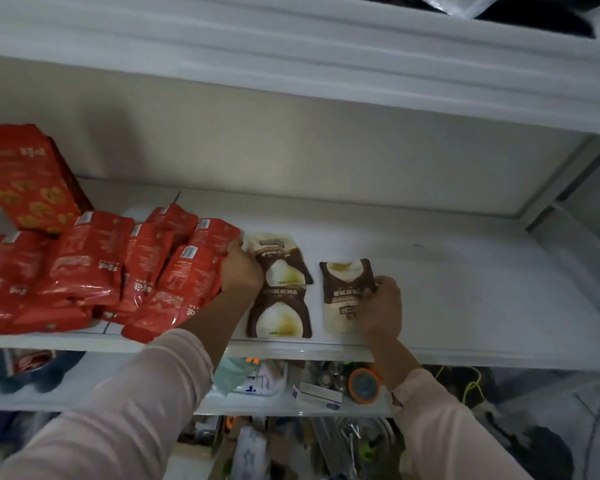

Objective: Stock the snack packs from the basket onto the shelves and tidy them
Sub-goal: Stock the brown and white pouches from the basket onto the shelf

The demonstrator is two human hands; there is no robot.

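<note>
White shelf (465, 278) already carries many red packs (84, 268) and three brown packs (279, 313). My right hand (378, 306) pinches the rightmost brown pack (343, 282); my left hand (241, 268) presses the red ones, grip unclear. Straightening remains, I judge; basket unseen.

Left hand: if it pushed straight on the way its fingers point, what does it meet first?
The red snack packs: the left hand touches the nearest one, so it would likely shove straight into that pile.
</note>
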